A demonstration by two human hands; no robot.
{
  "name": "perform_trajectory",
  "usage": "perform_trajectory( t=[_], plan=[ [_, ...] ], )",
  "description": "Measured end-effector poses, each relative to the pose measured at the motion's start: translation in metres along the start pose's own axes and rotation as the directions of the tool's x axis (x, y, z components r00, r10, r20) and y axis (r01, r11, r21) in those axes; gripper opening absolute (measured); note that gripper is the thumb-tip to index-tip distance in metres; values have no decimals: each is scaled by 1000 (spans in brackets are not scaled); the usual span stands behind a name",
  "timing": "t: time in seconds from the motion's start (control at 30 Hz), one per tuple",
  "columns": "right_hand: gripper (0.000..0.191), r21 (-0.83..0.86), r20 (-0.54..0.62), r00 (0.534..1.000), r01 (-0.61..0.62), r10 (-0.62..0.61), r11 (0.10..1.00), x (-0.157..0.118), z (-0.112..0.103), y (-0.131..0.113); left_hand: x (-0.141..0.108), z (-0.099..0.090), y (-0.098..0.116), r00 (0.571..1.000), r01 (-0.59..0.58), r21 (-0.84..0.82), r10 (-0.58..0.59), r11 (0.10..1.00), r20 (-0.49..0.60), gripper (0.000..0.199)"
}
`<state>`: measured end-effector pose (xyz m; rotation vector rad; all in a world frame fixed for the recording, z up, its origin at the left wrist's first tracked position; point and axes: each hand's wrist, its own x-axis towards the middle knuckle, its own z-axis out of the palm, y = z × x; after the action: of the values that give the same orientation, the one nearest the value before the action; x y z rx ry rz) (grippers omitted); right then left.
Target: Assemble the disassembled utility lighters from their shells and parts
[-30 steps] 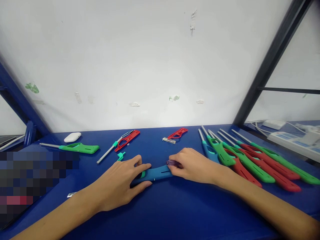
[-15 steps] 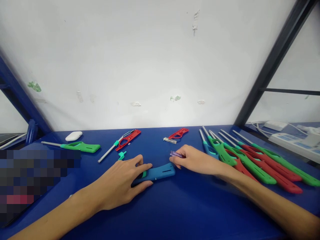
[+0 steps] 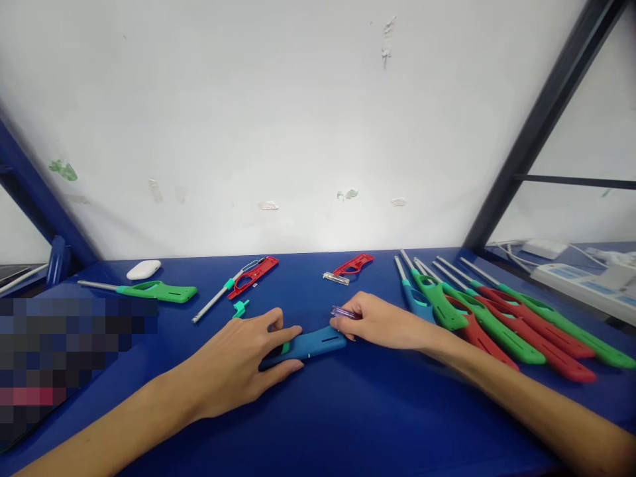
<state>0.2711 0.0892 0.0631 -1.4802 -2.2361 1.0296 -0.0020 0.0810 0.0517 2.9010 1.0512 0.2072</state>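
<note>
A blue gas lighter (image 3: 318, 342) lies on the blue tabletop, its handle end towards my right hand. My left hand (image 3: 243, 358) grips it from the left, thumb along the near side and fingers along the far side. The palm hides its front part. My right hand (image 3: 372, 320) pinches a small purple see-through rod (image 3: 342, 313) above the handle's right end. Whether the two touch I cannot tell. Behind my left hand lies a small turquoise plastic piece (image 3: 241, 307).
Several gas lighters (image 3: 541, 331) in green, red and blue lie at the right. An opened red lighter (image 3: 256, 277), a red shell (image 3: 355, 264) and a clear tank (image 3: 336, 278) lie at the back. A green lighter (image 3: 159, 291) and white case (image 3: 144, 269) are left; a power strip (image 3: 581, 285) is right.
My right hand has moved slightly left and down with the purple rod, closer over the lighter's end. My left hand keeps its grip.
</note>
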Motion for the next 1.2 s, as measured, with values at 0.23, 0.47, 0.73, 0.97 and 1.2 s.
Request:
perform_trajectory(
  t=[0.23, 0.47, 0.73, 0.97, 1.2],
  plan=[
    [48, -35, -13, 1000, 26, -26, 999, 1, 0, 4, 0, 0, 0, 1000, 2, -12, -2, 1000, -6, 43],
    [53, -71, -1, 998, 64, -64, 995, -1, -2, 10, 1, -2, 0, 999, 18, -17, -18, 1000, 33, 45],
    [56, -57, 12, 999, 46, -45, 997, -4, -5, 6, 0, -2, 1, 998, 29, -14, -28, 999, 47, 47],
    [57, -34, 30, 998, 49, -48, 998, -4, -9, 7, 1, 0, 0, 999, 28, -9, -27, 1000, 47, 46],
    [57, 32, -167, 981, 107, -100, 994, -4, -7, 4, 1, -2, 0, 998, 31, -4, -31, 999, 58, 45]
  ],
)
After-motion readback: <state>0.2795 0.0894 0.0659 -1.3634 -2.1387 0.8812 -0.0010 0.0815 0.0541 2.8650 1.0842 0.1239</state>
